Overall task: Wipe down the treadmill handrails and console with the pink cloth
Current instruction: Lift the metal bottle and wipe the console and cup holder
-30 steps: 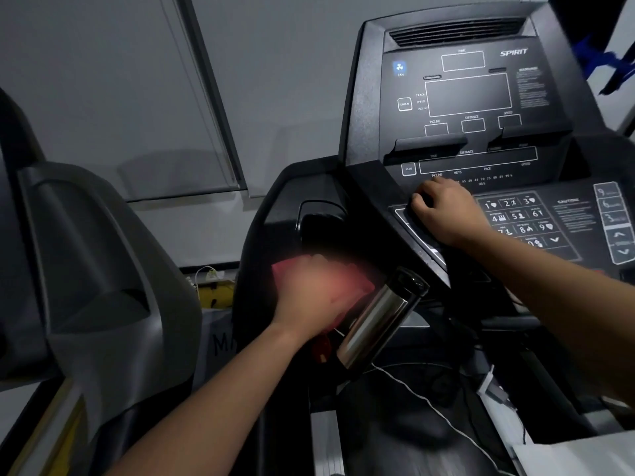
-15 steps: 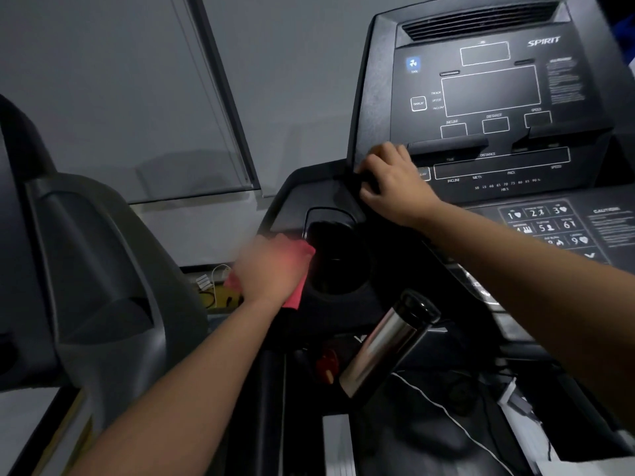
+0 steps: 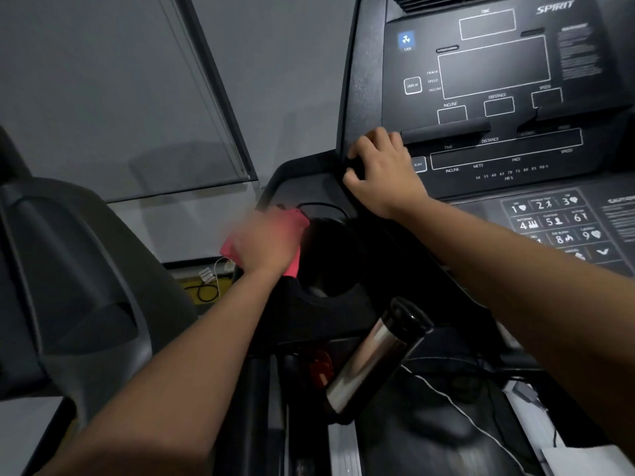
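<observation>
Edges and room: we are noting the console [image 3: 498,80] standing upright at the right. Its left edge is running down to a black side tray [image 3: 292,176] that holds a round cup well [image 3: 330,259]. Left of the tray, an open gap is lying between this treadmill and a grey neighbouring machine [image 3: 68,269]. A yellow object with a dark cable [image 3: 206,290] is sitting low in that gap. Below the tray, a shiny metal cylinder [image 3: 371,352] with a black end is slanting up to the right, near the left forearm but apart from it.

Task item: the pink cloth [image 3: 228,250] is lying on the tray's left rim, just beside the cup well and under the left grip [image 3: 266,240]. It is showing bright pink and crumpled, peeking out at the hand's left side and past the fingertips. The left grip is motion-blurred, so we cannot tell whether its fingers are curling round the cloth or pressing it flat.

The right grip [image 3: 385,173] is clenching the console's left edge, fingers curled round it, just beside the SCAN key.

Counts: we are recording two grips, one cloth, one console, one cup well, one metal cylinder, and one white cord [image 3: 453,403] trailing across the dark lower deck.
</observation>
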Tool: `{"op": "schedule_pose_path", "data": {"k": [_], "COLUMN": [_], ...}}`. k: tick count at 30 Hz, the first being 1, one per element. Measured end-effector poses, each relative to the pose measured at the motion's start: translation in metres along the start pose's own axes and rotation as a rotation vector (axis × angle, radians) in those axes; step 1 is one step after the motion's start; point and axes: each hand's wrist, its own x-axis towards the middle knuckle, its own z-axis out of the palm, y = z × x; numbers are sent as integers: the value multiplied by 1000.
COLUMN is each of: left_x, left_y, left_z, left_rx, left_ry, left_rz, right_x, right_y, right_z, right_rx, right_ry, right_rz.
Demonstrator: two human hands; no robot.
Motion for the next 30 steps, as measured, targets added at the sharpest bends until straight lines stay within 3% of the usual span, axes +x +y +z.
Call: {"op": "schedule_pose_path", "data": {"k": [7, 16, 23, 27, 30], "left_x": [-40, -115, -112, -101, -90], "left_y": [-18, -14, 29, 66, 77], "left_z": [-15, -21, -18, -17, -10], "left_rx": [69, 34, -76, -154, -242], "left_ry": [-186, -200, -233, -306, -373], "left_rz": [194, 385, 577, 577, 428], "right_x": [-2, -5, -3, -2, -1], "right_y": [-2, -6, -5, -3, -3], "right_z": [-6, -7, -5, -3, -2], "right_rx": [-6, -30, -56, -55, -44], "right_ry": [-16, -10, 0, 13, 21], "right_rz": [26, 48, 48, 46, 44]}}
